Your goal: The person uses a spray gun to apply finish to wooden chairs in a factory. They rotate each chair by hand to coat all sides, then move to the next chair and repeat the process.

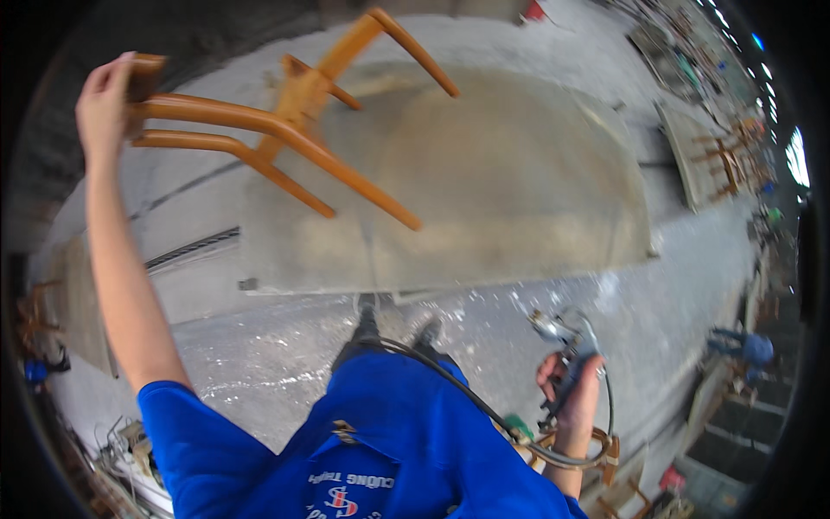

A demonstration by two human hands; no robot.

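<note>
My left hand (pixel 104 108), arm stretched out to the far left, is closed around the top end of an orange-brown wooden chair (pixel 300 102). The chair is tilted, and its legs reach over a large worn board (pixel 519 173). Whether any leg touches the board I cannot tell. Low on the right, my right hand (pixel 581 394) is wrapped round the grip of a metal spray gun (pixel 566 342), held apart from the chair. From the gun a dark hose (pixel 467 387) loops past my forearm and across my front.
My feet stand on a grey, splattered floor (pixel 277 350) at the board's near edge. At the far right, more wooden chairs (pixel 733 164) stand by another panel (pixel 679 156). A person in blue (pixel 748 346) is at the right. A further board (pixel 82 298) leans at the left.
</note>
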